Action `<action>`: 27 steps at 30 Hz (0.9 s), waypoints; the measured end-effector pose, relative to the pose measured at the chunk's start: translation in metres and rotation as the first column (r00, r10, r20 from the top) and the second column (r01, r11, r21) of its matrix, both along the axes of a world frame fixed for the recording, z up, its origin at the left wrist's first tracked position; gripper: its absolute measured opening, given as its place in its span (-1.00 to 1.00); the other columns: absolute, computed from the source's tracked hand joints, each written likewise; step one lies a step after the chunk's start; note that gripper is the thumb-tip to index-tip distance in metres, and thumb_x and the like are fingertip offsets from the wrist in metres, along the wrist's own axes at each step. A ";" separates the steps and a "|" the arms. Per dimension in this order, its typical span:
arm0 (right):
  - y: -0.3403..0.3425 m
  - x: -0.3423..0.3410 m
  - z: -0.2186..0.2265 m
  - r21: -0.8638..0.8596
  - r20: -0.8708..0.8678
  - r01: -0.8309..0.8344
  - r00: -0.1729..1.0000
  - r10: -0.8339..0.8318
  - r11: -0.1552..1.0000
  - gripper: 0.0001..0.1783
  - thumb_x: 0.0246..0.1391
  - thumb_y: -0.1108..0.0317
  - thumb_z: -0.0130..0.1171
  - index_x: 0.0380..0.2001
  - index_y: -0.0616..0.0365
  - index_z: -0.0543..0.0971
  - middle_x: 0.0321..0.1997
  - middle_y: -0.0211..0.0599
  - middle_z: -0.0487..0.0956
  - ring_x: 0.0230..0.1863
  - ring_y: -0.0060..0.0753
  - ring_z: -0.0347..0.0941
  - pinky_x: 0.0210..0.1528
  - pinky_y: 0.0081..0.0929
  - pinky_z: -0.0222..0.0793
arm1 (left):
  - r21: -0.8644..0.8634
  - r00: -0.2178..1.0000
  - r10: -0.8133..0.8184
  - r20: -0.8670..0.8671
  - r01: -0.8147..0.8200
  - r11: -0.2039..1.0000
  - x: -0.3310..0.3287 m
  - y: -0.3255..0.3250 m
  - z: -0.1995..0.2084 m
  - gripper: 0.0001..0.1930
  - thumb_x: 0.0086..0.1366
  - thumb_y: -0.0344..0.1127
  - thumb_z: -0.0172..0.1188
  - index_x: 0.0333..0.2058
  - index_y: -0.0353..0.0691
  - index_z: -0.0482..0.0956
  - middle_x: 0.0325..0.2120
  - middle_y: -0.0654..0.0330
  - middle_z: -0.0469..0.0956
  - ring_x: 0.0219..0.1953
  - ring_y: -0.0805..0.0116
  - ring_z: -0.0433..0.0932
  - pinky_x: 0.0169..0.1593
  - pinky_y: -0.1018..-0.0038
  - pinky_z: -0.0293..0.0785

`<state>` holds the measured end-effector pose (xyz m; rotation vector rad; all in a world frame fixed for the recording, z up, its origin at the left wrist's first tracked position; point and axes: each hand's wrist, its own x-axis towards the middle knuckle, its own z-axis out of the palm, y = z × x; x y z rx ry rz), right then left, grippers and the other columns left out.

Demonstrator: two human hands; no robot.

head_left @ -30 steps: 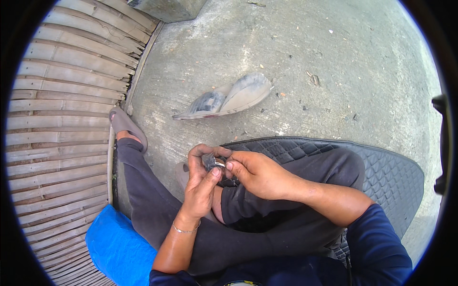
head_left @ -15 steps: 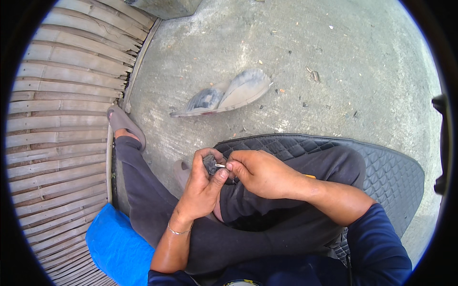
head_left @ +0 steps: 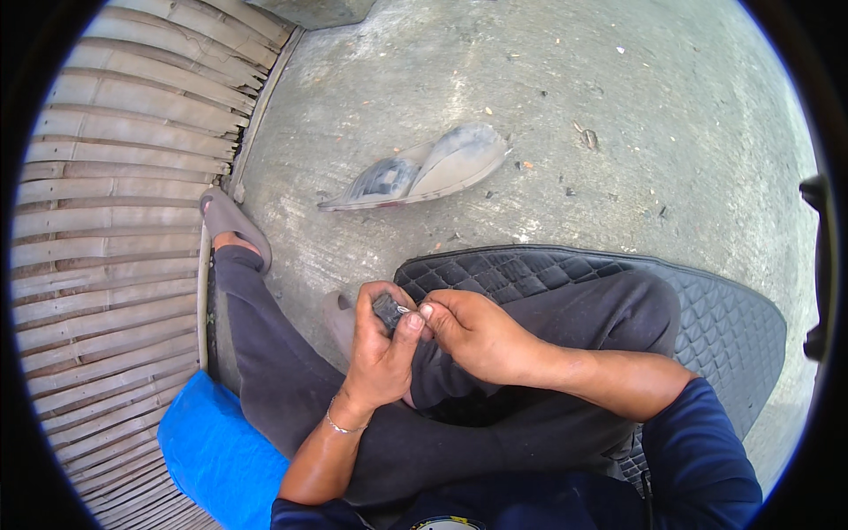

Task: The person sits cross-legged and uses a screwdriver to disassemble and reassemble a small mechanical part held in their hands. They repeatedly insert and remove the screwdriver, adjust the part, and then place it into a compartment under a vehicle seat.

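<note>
Both my hands meet in front of my bent leg. In my left hand (head_left: 380,358), the fingers and thumb close around a small dark grey blocky piece (head_left: 386,308), whose kind I cannot make out. My right hand (head_left: 490,340) is closed in a pinch at the piece's right side, its thumb beside the left thumb. Between them a small, slim, pale shiny tip (head_left: 403,309) lies against the dark piece. The rest of that slim thing is hidden by the right fingers.
Beyond my hands, a dusty curved grey sheet (head_left: 459,163) lies on the concrete floor (head_left: 565,97) among small scraps. A black quilted mat (head_left: 724,327) spreads at right. Bamboo slats (head_left: 115,238) line the left side, with a blue bundle (head_left: 221,442) nearby.
My right hand has dropped slightly and tilted. The dark piece has turned a little in my left hand, and less of the pale tip shows.
</note>
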<state>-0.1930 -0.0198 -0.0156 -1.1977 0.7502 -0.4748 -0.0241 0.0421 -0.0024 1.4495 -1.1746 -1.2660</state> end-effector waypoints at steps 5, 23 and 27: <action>0.003 0.006 -0.005 0.059 0.069 0.063 0.995 -0.067 0.996 -0.67 0.50 0.24 -0.10 -0.30 0.25 0.48 -0.46 -0.29 0.46 -0.40 -0.37 0.36 -0.32 -0.35 0.33 | -0.017 0.990 0.011 0.138 -0.008 1.000 -0.002 -0.001 -0.004 -0.65 0.53 -0.28 0.10 0.10 -0.31 0.21 -0.29 0.23 0.45 -0.28 0.55 0.49 -0.15 0.57 0.48; -0.022 -0.007 0.002 -0.076 -0.002 -0.135 0.991 0.135 0.988 -0.63 0.46 0.20 -0.05 -0.30 0.32 0.52 -0.32 0.10 0.62 -0.24 0.17 0.58 -0.15 -0.08 0.44 | 0.013 0.997 -0.074 -0.029 0.075 0.997 0.007 -0.006 0.000 -0.66 0.54 -0.26 0.09 0.09 -0.29 0.20 -0.24 0.20 0.45 -0.25 0.54 0.48 -0.17 0.59 0.46; -0.016 -0.007 0.001 -0.051 0.010 -0.124 0.992 0.125 0.991 -0.63 0.45 0.22 -0.05 -0.30 0.33 0.53 -0.33 0.08 0.62 -0.25 0.11 0.59 -0.15 -0.11 0.45 | -0.009 0.993 -0.075 0.091 0.076 0.997 0.007 -0.004 0.003 -0.68 0.53 -0.23 0.10 0.03 -0.32 0.24 -0.26 0.18 0.46 -0.27 0.54 0.48 -0.18 0.60 0.45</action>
